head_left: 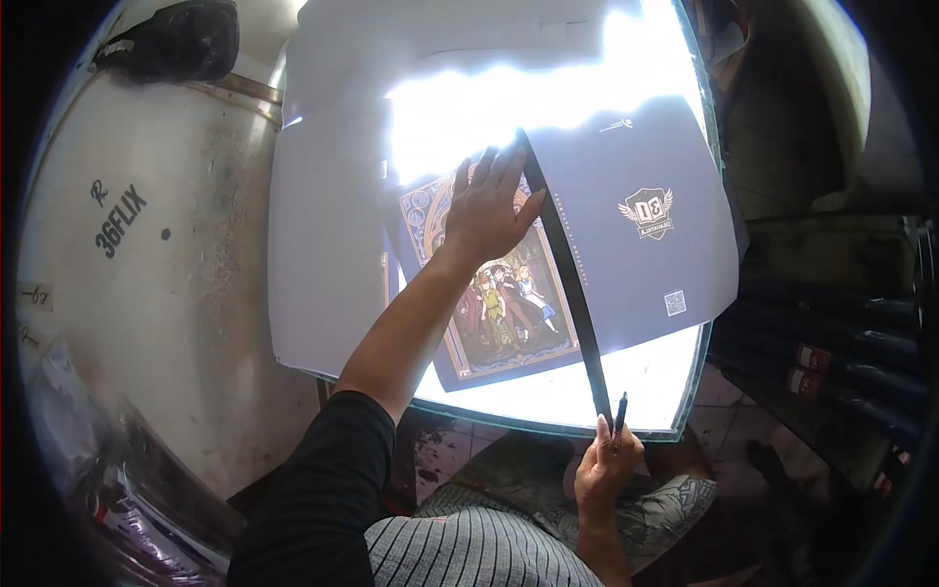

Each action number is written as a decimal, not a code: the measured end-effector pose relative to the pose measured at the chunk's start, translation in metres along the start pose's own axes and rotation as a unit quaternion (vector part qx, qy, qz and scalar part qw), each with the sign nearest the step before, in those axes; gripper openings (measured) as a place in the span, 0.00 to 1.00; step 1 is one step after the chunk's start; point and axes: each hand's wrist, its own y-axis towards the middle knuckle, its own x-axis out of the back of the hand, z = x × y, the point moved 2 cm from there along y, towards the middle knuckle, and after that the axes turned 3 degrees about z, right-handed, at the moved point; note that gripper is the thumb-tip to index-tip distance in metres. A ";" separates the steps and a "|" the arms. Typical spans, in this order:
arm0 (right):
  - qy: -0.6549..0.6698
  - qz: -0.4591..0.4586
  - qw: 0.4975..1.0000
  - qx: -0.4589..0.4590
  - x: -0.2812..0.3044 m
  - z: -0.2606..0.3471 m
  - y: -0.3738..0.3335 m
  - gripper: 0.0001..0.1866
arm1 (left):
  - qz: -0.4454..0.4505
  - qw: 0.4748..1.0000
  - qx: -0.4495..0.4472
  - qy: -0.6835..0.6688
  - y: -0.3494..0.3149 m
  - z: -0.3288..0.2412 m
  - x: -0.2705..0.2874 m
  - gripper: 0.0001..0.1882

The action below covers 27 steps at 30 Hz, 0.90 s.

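Note:
A printed cover sheet [675, 259] in dull blue lies on a brightly lit glass light table [636, 372]. Its left part carries a framed picture of several cartoon figures, its right part a winged emblem and a small square code. My left hand [489, 213] rests flat over the picture, fingers stretched out, its thumb at the edge of a long black ruler [562, 256]. The ruler runs across the sheet toward me. Around its near end, just past the table's front edge, my right hand [603, 468] is closed. A dark pen [620, 413] also sticks up from that hand.
Large pale sheets [323, 245] lie under and beside the print at the left. Farther left stands a stained whitish surface [166, 293] with a black bag [181, 39] at its far end. Dark shelving with rolls [861, 362] is at the right.

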 end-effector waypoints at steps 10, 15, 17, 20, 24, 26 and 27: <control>0.034 -0.016 0.999 0.007 -0.004 -0.006 -0.003 0.27 | 0.003 1.000 0.001 0.004 -0.001 0.000 0.000 0.37; 0.048 -0.020 0.999 -0.001 -0.005 -0.005 -0.003 0.27 | 0.004 1.000 0.000 0.000 0.000 0.000 0.001 0.37; 0.049 -0.023 0.999 0.000 -0.004 -0.003 -0.002 0.27 | 0.013 1.000 -0.001 0.002 -0.001 0.001 0.001 0.37; 0.045 -0.027 0.999 0.002 -0.005 -0.004 -0.003 0.26 | 0.045 0.999 0.010 -0.004 -0.001 0.003 0.000 0.39; 0.049 -0.022 0.999 -0.004 -0.001 -0.005 -0.002 0.26 | 0.106 0.993 0.003 -0.059 0.004 0.011 0.000 0.52; 0.059 -0.014 0.998 -0.015 0.004 -0.003 -0.001 0.27 | 0.153 0.987 -0.015 -0.048 0.007 0.006 0.010 0.69; 0.078 -0.017 0.997 -0.015 0.007 0.002 0.003 0.29 | 0.184 0.982 0.001 -0.043 0.009 0.009 0.012 0.79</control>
